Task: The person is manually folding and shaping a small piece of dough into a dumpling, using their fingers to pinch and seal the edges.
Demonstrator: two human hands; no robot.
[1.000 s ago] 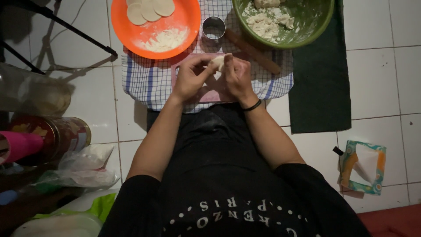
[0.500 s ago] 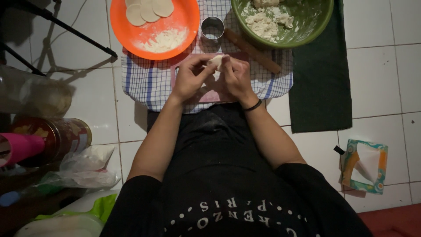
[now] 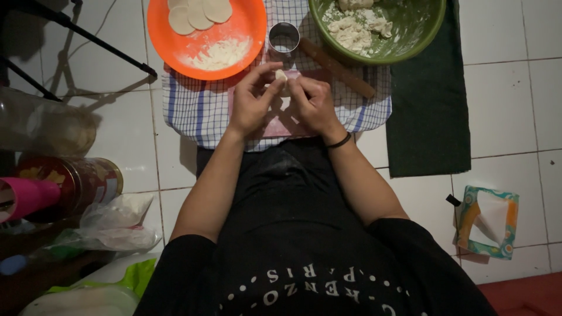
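Small dough piece [image 3: 281, 75] – long axis unclear, left hand [image 3: 253, 100] and right hand [image 3: 313, 102] both pinching it, above checked cloth [image 3: 193, 108]

Dim, warm light falls from above, leaving the left edge murky, softly blurred and deep in shadow.

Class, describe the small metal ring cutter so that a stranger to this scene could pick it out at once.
Find the checked cloth on the white tiled floor. At its far edge, the metal ring cutter stands between the orange plate and the green bowl, just beyond the left hand and right hand. It alone is shiny, small and hollow.
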